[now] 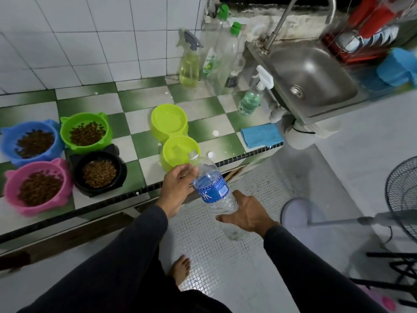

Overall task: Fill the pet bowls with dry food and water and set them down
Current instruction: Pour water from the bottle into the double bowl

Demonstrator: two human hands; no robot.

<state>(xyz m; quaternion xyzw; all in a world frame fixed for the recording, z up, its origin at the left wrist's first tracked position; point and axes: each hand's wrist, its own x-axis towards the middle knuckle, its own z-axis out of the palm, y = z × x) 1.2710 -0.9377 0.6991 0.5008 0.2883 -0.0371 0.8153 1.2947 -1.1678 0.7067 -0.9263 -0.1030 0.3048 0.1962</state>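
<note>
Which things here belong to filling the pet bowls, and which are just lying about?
Job: water bottle; lime double bowl; blue bowl, green bowl, pink bowl, black bowl; white cap.
Lying about: spray bottles; blue cloth; fan.

One view only, worn on the person's head, looking forward and steeply down. It sits close above the hands (both forearms run up from the bottom edge), with the counter (133,141) across the left and middle, the sink (316,77) upper right, and the floor (225,267) directly beneath. Wide-angle bending curves the edges.
</note>
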